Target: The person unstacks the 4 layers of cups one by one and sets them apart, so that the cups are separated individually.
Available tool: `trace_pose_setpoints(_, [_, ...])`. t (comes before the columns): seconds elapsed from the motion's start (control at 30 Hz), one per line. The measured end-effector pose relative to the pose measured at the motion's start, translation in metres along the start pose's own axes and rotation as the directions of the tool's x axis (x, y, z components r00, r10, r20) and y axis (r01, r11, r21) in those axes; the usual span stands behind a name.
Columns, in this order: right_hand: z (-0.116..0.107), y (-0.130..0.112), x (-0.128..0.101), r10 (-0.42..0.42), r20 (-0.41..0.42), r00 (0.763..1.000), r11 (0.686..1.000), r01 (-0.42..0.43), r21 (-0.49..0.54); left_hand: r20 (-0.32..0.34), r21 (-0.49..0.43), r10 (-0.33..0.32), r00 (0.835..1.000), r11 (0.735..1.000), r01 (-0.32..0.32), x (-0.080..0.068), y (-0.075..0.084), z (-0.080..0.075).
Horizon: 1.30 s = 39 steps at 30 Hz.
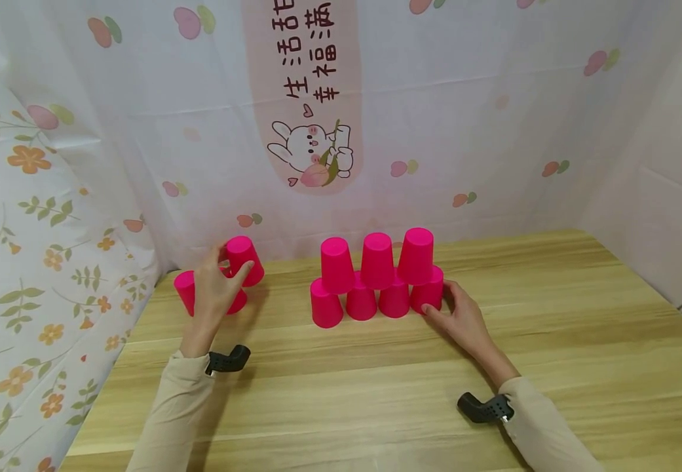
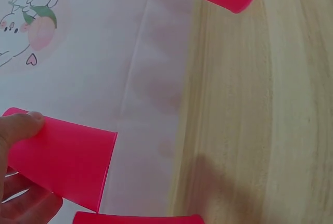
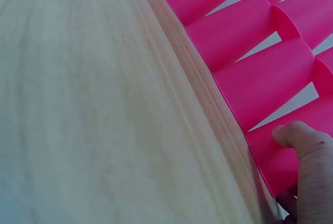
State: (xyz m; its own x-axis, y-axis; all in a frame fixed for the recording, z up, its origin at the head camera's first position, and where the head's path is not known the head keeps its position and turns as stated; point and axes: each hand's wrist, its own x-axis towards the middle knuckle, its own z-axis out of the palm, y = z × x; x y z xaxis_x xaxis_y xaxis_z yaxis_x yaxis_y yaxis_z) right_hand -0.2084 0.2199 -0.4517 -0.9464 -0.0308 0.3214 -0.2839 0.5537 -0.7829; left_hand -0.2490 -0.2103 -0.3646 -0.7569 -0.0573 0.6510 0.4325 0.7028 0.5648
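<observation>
My left hand [image 1: 218, 282] grips an upturned pink cup [image 1: 245, 257] held tilted above the table at the left. In the left wrist view its thumb [image 2: 21, 125] lies on that cup [image 2: 67, 164]. Two more pink cups [image 1: 184, 292] stand beside and behind the hand. In the middle is a cup stack [image 1: 376, 278]: several upturned cups in the bottom row and three on top. My right hand [image 1: 447, 307] holds the bottom row's rightmost cup [image 1: 429, 292]. In the right wrist view the thumb [image 3: 304, 143] is on its side [image 3: 278, 164] and fingers curl beneath.
The wooden table [image 1: 376, 393] meets a flowered cloth backdrop [image 1: 317, 131] at the back and left, and a plain wall [image 1: 659, 196] at the right. Black wrist camera mounts [image 1: 228, 359] sit at both sleeves.
</observation>
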Motion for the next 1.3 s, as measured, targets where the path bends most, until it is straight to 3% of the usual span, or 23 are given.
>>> trace_pose_setpoints(0.3, [0.0, -0.001, 0.0, -0.007, -0.002, 1.0, 1.0, 0.007, -0.004, 0.019, 0.01, -0.028, 0.999, 1.0, 0.028, -0.006, -0.003, 0.002])
trace_pose_setpoints(0.57, [0.001, -0.001, 0.001, 0.004, 0.0, 1.0, 1.0, -0.004, -0.004, 0.056, -0.049, -0.071, 0.996, 0.996, 0.074, -0.011, -0.004, 0.006])
trace_pose_setpoints(0.83, [0.0, -0.002, 0.0, 0.005, 0.0, 1.0, 1.0, -0.005, -0.017, 0.086, 0.019, -0.068, 0.994, 0.998, 0.066, -0.017, -0.007, 0.012])
trace_pose_setpoints(1.1, [0.0, -0.002, 0.0, 0.002, -0.007, 1.0, 1.0, -0.002, -0.004, 0.164, 0.025, -0.091, 0.982, 0.996, 0.088, -0.022, -0.006, 0.018])
trace_pose_setpoints(1.3, [0.0, -0.002, 0.0, 0.01, -0.001, 1.0, 1.0, -0.01, 0.002, 0.171, 0.063, -0.093, 0.981, 0.995, 0.084, -0.027, -0.01, 0.02])
